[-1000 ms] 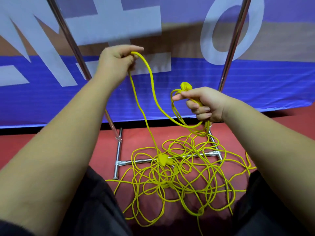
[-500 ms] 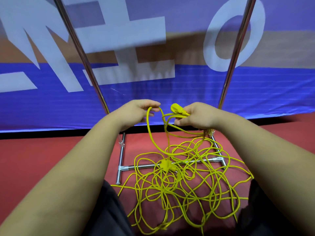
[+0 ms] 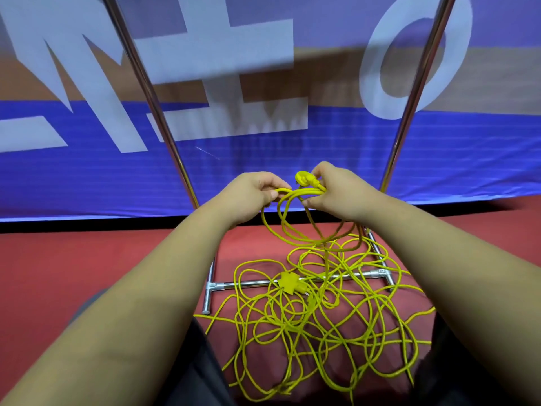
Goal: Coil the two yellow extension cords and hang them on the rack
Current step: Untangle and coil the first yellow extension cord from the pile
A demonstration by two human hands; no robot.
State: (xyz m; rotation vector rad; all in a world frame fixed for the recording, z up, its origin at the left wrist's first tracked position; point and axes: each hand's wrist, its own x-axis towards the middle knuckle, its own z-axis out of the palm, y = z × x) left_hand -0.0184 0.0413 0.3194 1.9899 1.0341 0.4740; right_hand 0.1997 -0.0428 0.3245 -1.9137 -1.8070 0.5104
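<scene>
**Coiling only just begun; most of the cord is on the floor**

A few loops of yellow cord (image 3: 301,191) hang gathered between the hands, with a plug (image 3: 303,179) sticking up on top. The rest lies in a tangled heap (image 3: 307,323) on the red floor (image 3: 87,273), draped over the base bar of the rack (image 3: 246,285). I cannot tell one cord from the other. Nothing hangs on the rack's visible parts, so nearly all the coiling and both hangings seem to remain. The left hand (image 3: 248,197) has its fingers (image 3: 270,187) curled around a strand. The right hand (image 3: 336,191) clamps the loops just below the plug.
</scene>
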